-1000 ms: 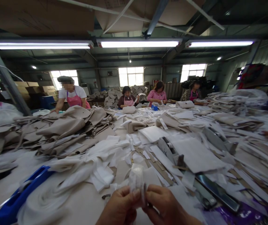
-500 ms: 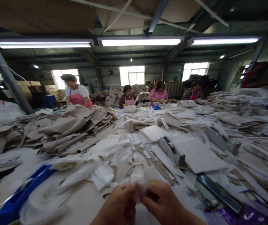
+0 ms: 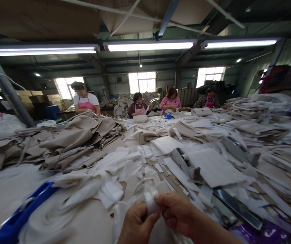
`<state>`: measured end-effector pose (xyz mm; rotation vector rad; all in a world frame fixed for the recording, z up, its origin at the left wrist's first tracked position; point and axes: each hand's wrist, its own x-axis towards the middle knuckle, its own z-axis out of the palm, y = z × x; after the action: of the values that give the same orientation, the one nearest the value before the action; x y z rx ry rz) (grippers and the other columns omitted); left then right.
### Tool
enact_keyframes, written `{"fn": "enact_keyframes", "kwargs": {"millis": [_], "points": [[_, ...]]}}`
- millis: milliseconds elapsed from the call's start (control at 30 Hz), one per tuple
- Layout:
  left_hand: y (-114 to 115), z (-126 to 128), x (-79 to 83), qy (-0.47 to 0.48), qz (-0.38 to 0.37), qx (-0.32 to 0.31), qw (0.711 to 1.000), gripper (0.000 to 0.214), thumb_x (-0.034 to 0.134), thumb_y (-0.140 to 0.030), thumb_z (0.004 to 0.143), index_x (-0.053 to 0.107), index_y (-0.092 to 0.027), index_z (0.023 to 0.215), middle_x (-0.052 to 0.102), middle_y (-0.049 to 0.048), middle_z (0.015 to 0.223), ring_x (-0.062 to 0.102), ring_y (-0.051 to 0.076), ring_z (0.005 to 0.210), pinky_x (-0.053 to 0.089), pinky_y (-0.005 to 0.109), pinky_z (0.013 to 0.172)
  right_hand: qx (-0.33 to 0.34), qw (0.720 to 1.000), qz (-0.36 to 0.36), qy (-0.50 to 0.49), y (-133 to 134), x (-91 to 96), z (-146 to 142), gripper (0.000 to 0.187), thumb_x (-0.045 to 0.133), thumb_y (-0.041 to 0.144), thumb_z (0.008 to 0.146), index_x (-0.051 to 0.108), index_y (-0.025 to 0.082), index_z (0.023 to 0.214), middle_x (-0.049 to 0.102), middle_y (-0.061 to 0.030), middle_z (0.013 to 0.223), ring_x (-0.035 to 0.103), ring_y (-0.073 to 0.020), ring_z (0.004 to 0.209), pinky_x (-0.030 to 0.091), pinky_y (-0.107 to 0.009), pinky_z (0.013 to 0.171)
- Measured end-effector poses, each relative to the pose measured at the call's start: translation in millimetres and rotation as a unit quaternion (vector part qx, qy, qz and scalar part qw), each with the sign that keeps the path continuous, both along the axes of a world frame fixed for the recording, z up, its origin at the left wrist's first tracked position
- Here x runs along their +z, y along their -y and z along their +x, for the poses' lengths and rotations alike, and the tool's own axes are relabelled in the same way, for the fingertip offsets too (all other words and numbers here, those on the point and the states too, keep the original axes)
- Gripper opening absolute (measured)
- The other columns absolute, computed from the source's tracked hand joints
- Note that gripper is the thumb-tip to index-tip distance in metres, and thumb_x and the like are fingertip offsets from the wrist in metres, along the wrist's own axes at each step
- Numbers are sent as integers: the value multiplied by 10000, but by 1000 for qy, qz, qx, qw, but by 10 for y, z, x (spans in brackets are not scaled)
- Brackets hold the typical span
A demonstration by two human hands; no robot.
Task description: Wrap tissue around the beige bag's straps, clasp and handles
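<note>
At the bottom centre my left hand (image 3: pixel 137 223) and my right hand (image 3: pixel 178 214) meet, both closed in a pinch on a small crumpled piece of clear plastic wrap (image 3: pixel 150 200). A strip of the same thin white plastic hangs down beside my left hand. The hands are held just above the near edge of a large work table (image 3: pixel 84 222) strewn with white cloth and paper pieces.
A blue plastic tool (image 3: pixel 20 217) lies at the lower left. Beige fabric bags (image 3: pixel 76 135) are piled at the left, white sheets and metal clips (image 3: pixel 186 162) at the right. Several people in aprons (image 3: pixel 85 103) work at the far side.
My hands have bunched the plastic piece smaller and lowered it slightly. The person in the pink apron at the far left has straightened up and shifted right.
</note>
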<state>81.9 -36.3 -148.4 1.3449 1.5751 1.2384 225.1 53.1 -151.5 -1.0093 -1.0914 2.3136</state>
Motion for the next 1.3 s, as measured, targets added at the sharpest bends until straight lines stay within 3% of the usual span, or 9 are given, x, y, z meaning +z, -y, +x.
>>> {"fn": "enact_keyframes", "kwargs": {"millis": [100,200,433,533,700,833,1000,1167,1300], "points": [[-8,-16,41,88,-69,-6,994,327,760,-481,724,714,-157,727,557,15,623,488,160,624,396,258,590,-14,998,54,8,41,23,-25,253,714,339,633,511,188,632,385,95,469,216,-43,398,89,-217,399],[-62,-26,97,276,-185,6,943,477,759,-622,667,587,-179,715,339,-92,512,238,68,462,191,200,442,-4,971,231,58,80,43,-26,228,675,307,702,548,168,574,394,73,479,291,-63,447,185,-233,451],[-212,30,-35,289,-205,51,934,556,783,-666,554,516,-203,706,310,-134,434,175,37,370,85,217,393,0,713,643,280,179,-222,-45,202,546,201,855,641,164,680,650,-50,692,535,-158,623,294,-292,576],[-199,37,-78,281,-188,51,940,511,784,-621,579,547,-186,703,322,-127,447,183,34,371,89,221,399,36,668,693,270,193,-194,60,174,523,190,869,684,171,807,696,-85,794,608,-192,692,367,-297,617],[-142,25,-48,271,-168,45,947,451,799,-524,629,628,-128,761,409,-88,536,206,27,423,88,220,438,-49,752,594,280,133,-6,495,266,499,357,946,697,192,1012,690,-78,893,631,-211,781,457,-333,736],[-147,17,-71,253,-167,36,952,415,794,-490,653,640,-118,748,445,-67,564,206,31,446,95,221,452,0,817,474,330,248,-183,810,401,613,523,846,729,185,1029,730,-96,920,648,-260,828,472,-371,777],[-148,8,-135,239,-169,47,955,429,795,-487,660,667,-102,802,433,-70,578,217,33,455,117,211,457,49,854,395,336,471,-384,896,390,748,381,699,747,189,1038,729,-67,912,635,-255,843,456,-324,760],[-129,1,-156,223,-170,55,958,440,800,-504,644,676,-105,783,450,-63,574,235,35,451,138,205,449,106,903,279,309,502,-127,904,212,728,311,671,721,165,826,619,17,694,539,-158,663,350,-236,562],[-150,-3,-174,209,-171,63,961,472,800,-560,593,669,-121,705,450,-65,512,252,42,423,157,211,431,117,883,328,315,572,63,967,215,747,284,622,668,172,788,589,38,731,488,-137,699,327,-215,583]]}}
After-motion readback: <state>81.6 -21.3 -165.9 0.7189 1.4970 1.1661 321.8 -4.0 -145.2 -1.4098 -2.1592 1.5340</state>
